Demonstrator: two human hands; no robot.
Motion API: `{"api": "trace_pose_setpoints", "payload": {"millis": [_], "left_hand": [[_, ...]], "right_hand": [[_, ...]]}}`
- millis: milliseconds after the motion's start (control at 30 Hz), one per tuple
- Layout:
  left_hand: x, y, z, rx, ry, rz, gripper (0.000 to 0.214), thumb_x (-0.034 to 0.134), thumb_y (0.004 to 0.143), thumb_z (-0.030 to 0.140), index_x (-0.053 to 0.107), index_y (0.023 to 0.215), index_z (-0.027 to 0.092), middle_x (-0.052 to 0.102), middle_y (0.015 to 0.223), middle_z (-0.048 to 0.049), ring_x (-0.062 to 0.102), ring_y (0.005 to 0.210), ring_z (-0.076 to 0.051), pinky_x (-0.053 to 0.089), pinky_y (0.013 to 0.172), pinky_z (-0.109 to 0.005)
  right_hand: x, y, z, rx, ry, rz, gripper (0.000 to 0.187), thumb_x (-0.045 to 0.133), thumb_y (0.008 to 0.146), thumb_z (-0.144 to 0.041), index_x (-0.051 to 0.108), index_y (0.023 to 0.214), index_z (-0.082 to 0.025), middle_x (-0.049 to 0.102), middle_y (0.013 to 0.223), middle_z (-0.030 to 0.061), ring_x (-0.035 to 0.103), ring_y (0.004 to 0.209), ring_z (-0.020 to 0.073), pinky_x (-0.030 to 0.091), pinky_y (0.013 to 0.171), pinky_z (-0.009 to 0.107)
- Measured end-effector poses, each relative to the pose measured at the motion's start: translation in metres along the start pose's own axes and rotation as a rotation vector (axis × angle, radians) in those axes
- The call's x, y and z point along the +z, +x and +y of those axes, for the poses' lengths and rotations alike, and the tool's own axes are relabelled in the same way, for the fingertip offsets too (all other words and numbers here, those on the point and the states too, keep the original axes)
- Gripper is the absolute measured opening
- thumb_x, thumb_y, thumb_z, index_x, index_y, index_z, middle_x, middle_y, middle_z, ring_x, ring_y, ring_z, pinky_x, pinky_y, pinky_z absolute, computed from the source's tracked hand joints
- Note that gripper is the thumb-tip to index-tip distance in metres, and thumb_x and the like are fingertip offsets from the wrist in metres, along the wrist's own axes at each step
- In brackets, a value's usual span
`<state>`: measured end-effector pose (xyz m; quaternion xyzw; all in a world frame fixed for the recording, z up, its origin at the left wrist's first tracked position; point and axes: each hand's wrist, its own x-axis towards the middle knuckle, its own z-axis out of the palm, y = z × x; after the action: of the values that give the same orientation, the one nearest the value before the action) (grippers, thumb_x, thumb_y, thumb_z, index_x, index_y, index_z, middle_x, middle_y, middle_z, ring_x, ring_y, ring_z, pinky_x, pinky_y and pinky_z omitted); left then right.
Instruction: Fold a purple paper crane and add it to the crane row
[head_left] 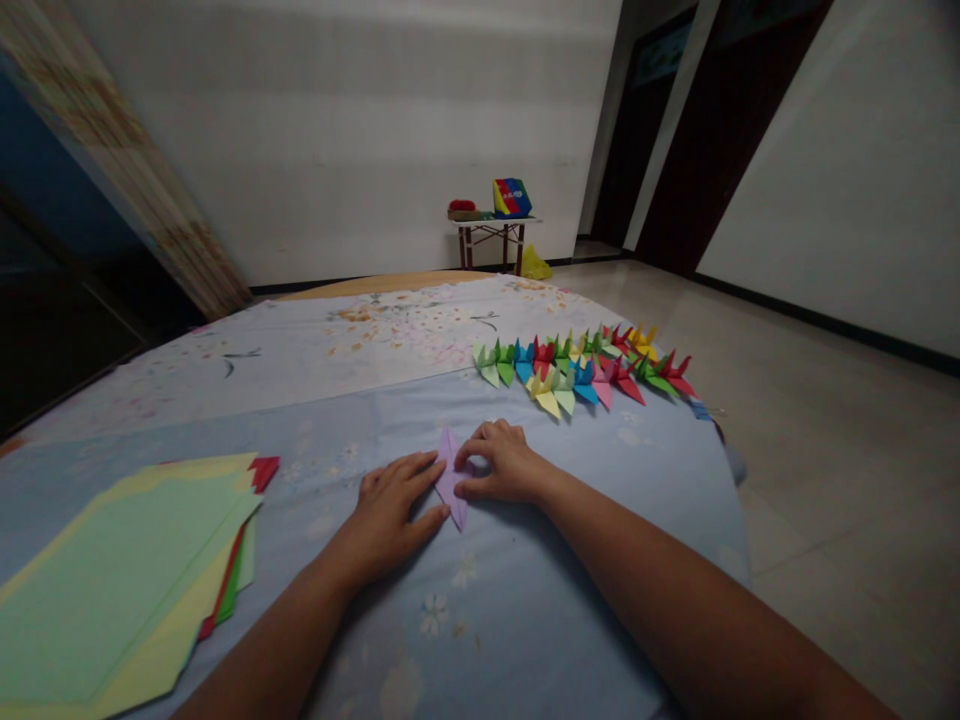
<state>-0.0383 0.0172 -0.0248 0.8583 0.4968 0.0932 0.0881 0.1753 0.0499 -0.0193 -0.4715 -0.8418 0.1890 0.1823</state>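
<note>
Stacked paper sheets (127,580), near left. Left hand (401,502), fingers spread, touches lilac folded paper (449,482) — right hand (501,462) curled at its other edge, grip unclear.

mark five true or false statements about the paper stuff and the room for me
1. Both the left hand and right hand touch the purple paper. True.
2. The top sheet of the paper stack is pale green. True.
3. The paper stack lies to the right of both hands. False: it lies to their left.
4. The folded cranes are all red. False: the cranes include blue, green, yellow and pink ones too.
5. The multicoloured box is on the floor. False: the box sits on a small table by the wall.
</note>
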Motion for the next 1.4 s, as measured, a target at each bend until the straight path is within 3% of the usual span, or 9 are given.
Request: {"api": "trace_pose_setpoints", "payload": {"millis": [233,467,1400], "left_hand": [[0.002,0.002,0.003,-0.023,0.002,0.019,0.052,0.05,0.082,0.046,0.045,0.13,0.027,0.047,0.136,-0.0063,0.04,0.125,-0.026,0.028,0.101,-0.049],[0.001,0.002,0.009,-0.054,0.009,0.028,0.05,0.049,0.081,0.044,0.048,0.128,0.027,0.048,0.136,-0.0062,0.04,0.125,-0.026,0.028,0.101,-0.049],[0.007,0.0,0.013,-0.074,0.044,0.083,0.049,0.048,0.082,0.046,0.05,0.127,0.026,0.049,0.135,-0.0062,0.042,0.124,-0.027,0.029,0.1,-0.049]], "right_hand": [[0.001,-0.001,-0.003,0.007,-0.016,0.003,0.037,0.06,0.073,-0.06,0.065,0.094,-0.03,0.05,0.095,0.0038,0.041,0.097,0.0219,0.028,0.084,0.038],[0.004,-0.001,-0.003,0.002,-0.045,0.008,0.045,0.068,0.064,-0.06,0.063,0.096,-0.03,0.049,0.098,0.0037,0.04,0.098,0.0232,0.028,0.084,0.038],[0.006,-0.001,-0.001,-0.004,-0.025,0.037,0.041,0.069,0.064,-0.057,0.063,0.093,-0.03,0.05,0.097,0.0033,0.04,0.097,0.0225,0.028,0.083,0.037]]}}
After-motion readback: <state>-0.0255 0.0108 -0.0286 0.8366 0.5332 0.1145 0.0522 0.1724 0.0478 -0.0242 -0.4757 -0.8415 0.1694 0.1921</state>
